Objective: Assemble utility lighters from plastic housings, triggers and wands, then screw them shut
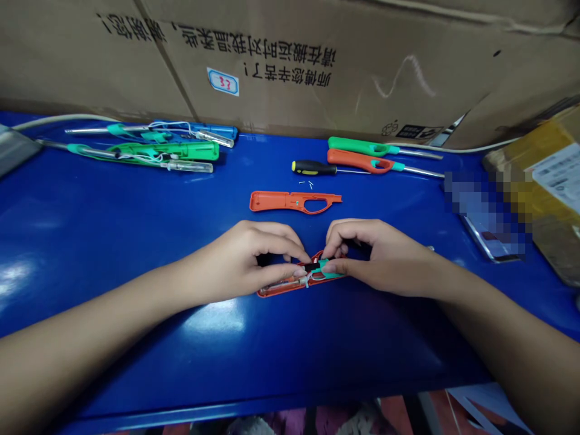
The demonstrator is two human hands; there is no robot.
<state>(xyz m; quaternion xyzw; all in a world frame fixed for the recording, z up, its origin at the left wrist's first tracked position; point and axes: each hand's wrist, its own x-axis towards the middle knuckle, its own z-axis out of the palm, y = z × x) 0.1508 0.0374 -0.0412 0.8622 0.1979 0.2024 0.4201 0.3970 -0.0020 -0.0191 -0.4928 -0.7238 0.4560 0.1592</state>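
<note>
An orange lighter half-shell lies on the blue table in front of me, with a clear fuel tank, white wires and small parts inside it. The fingers of my left hand are closed around a small black igniter piece in the shell's middle. At the shell's right end, my right hand pinches the teal trigger. My fingers partly cover that end of the shell. Beyond my hands rests the matching orange half-shell, its inner side up.
A black-and-yellow screwdriver and several small screws lie farther back. Assembled green and orange lighters are at the back right, opened green and blue ones at the back left. A phone and cardboard boxes border the space.
</note>
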